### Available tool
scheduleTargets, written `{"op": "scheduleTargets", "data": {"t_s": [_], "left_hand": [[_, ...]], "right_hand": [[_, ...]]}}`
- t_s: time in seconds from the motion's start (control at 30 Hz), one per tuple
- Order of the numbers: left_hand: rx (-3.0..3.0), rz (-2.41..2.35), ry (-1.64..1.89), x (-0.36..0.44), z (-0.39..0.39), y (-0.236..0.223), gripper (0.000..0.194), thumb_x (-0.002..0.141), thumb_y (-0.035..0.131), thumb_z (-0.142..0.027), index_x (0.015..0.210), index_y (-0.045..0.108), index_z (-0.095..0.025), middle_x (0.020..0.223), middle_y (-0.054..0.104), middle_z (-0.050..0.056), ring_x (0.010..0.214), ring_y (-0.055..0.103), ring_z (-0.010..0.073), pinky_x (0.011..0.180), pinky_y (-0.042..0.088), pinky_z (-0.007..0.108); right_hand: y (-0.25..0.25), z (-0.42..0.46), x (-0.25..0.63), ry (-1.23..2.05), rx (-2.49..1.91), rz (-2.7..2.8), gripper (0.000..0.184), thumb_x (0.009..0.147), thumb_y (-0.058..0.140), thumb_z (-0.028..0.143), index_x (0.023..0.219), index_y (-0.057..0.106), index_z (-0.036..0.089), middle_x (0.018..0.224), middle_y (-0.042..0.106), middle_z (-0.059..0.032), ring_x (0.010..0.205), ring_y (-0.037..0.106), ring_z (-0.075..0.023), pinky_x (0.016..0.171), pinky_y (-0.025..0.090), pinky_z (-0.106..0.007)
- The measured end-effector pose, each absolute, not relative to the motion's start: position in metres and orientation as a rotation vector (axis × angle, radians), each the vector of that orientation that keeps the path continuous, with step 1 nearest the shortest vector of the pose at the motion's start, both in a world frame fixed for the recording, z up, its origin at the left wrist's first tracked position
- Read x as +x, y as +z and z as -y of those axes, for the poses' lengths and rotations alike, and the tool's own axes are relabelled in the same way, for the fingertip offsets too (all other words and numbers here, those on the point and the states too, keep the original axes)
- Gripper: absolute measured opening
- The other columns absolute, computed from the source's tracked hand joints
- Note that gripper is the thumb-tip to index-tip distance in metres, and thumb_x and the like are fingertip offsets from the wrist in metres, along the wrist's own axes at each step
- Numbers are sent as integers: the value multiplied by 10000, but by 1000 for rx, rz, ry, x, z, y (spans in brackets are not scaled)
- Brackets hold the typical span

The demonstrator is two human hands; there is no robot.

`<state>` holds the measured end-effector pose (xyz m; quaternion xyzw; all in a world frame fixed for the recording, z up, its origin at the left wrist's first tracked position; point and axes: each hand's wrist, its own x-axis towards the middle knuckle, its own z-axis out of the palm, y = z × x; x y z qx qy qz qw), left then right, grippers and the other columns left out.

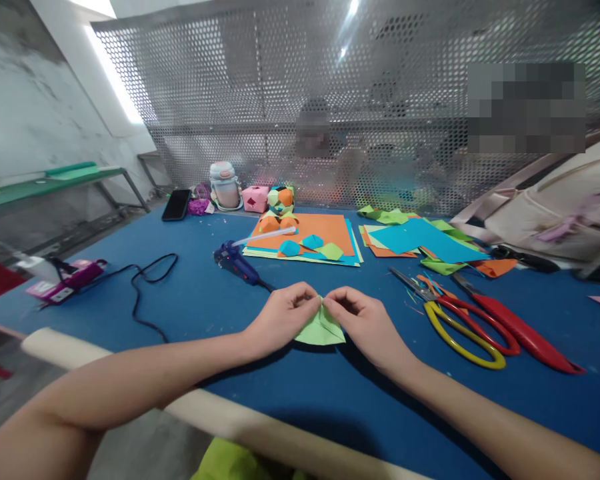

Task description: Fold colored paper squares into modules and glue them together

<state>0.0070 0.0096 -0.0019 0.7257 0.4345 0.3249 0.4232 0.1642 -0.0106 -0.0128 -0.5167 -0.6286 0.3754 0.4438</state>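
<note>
One pinch each: our left hand + right hand both nipping far edge of lt green paper, near side of table. Looks like we're mid-fold, prob. Next move imo calls for lining edges up, pressing crease firm. Glue gun beyond left hand, not held; folded pcs on orange sheet btw.

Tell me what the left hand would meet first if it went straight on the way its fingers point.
Past the light green paper it pinches, the left hand would probably meet the right hand first; whether the two touch is unclear.
</note>
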Motion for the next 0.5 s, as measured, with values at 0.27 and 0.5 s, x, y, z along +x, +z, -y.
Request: {"op": "scheduleTargets", "data": {"t_s": [0.27,0.5], "left_hand": [[1846,-1080,825,8,-9,0,213,819,455,-297,718,553,-137,635,464,-36,610,393,89,542,317,200],[1829,-1053,848,7,-9,-2,222,823,453,-303,704,553,-144,645,474,-37,620,409,90,569,343,199]], "right_hand": [[-14,10,166,913,-1278,1575,247,770,548,397,727,625,166,665,598,-7,608,507,-127,551,404,-231],[-11,14,165,819,-1284,1608,237,780,550,377,711,628,164,655,609,-7,597,522,-126,532,398,-224]]}}
